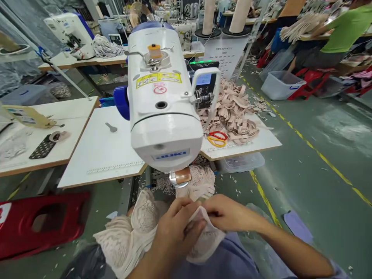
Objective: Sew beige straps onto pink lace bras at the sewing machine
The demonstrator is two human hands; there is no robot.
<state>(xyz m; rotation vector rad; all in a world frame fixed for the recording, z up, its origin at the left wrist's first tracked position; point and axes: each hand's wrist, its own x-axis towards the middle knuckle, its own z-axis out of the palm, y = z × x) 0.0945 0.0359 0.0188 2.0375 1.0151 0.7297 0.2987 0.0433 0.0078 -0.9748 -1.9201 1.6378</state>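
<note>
Bottom centre: left hand (174, 232) and right hand (226, 213) meet on a pale lace piece (203, 240), both w/ fingers pressed together, pinching its top edge; piece lies over the lap, just below the machine. More lace pieces (128, 236) bunch to the left of the hands, touching the left wrist.

Above them, centre frame: white sewing machine (162, 104) seen end-on, on a white table (101, 155); needle area hidden behind the head, brand label blurred. Right of it: red/yellow scissors (216, 138) just beside a heap of beige strips (232, 112). Clear bin (241, 162) under the table edge.

Lower left: red stool (40, 224), blurred, cut off by the frame. Floor is grey-green w/ a yellow line (319, 155) running diagonally at right, scraps scattered.

Upper left: second machine (72, 33) on another table. Upper right: person in a green top (343, 31), cut off at frame edge, hands not readable. Far bkgd too cluttered to make out.
</note>
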